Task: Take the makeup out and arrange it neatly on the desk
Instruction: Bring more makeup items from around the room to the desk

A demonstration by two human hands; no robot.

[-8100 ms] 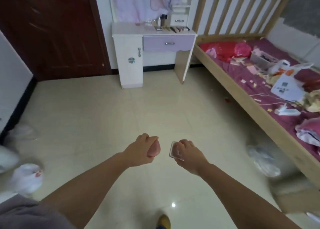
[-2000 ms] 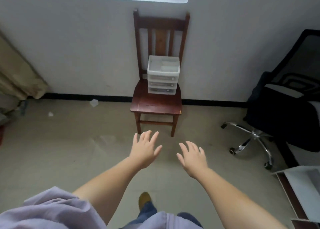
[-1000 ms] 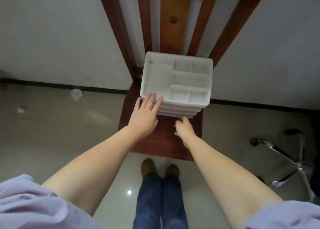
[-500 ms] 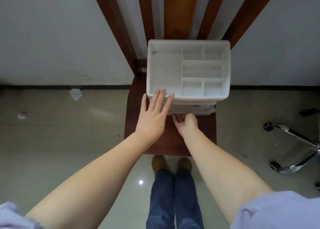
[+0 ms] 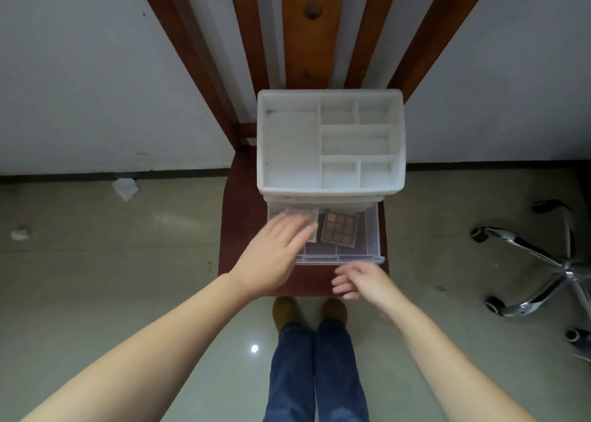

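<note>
Near the bottom: blue jeans (image 5: 315, 373) and brown shoes (image 5: 284, 311) on a glossy tiled floor (image 5: 96, 277). Right hand (image 5: 361, 282) just in front of the pulled-out clear drawer (image 5: 371, 236), fingers loosely curled, holding nothing. Left hand (image 5: 275, 255) over the drawer's left side, fingers straight-ish and blurred, touching or just above a clear compact (image 5: 302, 213), can't tell which. Brown eyeshadow palette (image 5: 339, 229) flat in the drawer beside it. White organizer (image 5: 329, 143) on a wooden chair (image 5: 307, 37) against the wall.
</note>
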